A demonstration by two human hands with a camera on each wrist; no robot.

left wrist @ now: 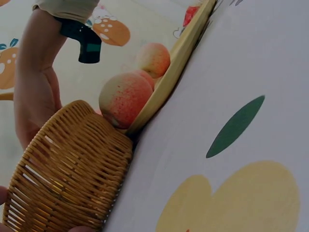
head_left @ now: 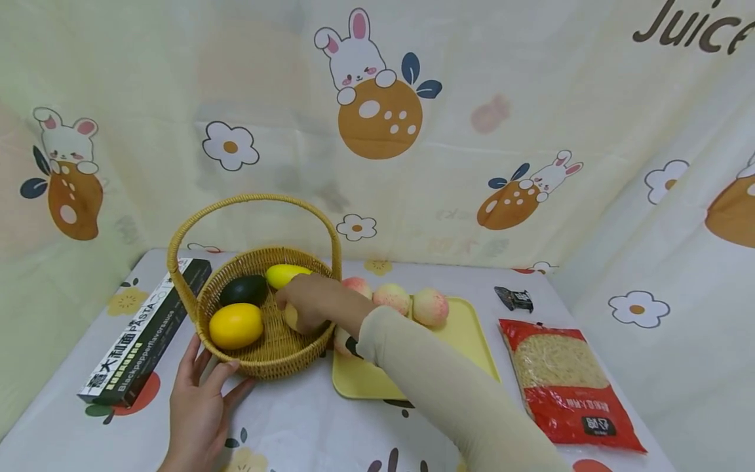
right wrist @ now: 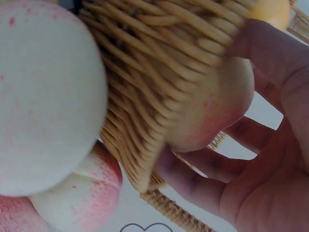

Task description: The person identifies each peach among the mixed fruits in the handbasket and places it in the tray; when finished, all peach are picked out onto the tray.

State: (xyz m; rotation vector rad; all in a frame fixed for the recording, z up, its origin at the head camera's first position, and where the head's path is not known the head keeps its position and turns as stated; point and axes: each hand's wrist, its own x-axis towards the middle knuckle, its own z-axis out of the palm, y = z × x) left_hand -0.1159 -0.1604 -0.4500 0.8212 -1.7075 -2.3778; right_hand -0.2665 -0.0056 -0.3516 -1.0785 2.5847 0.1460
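My right hand (head_left: 307, 301) reaches into the wicker basket (head_left: 277, 370) and grips a peach (right wrist: 212, 106) near its right side. The right wrist view shows fingers and thumb around the fruit, part of it behind the basket wall. Also in the basket are a dark green avocado-like fruit (head_left: 244, 290), an orange-yellow fruit (head_left: 236, 326) and a bright yellow fruit (head_left: 286, 275). My left hand (head_left: 200, 406) touches the basket's near left side with spread fingers, one fingertip at the rim. Only fingertips of it show in the left wrist view.
Right of the basket, a yellow tray (head_left: 472, 341) bears several peaches (head_left: 430, 307), partly behind my right arm. A black pasta box (head_left: 147, 334) lies at the left. On the right are a red pasta bag (head_left: 566, 380) and a small black packet (head_left: 514, 299). The basket's handle arches upward.
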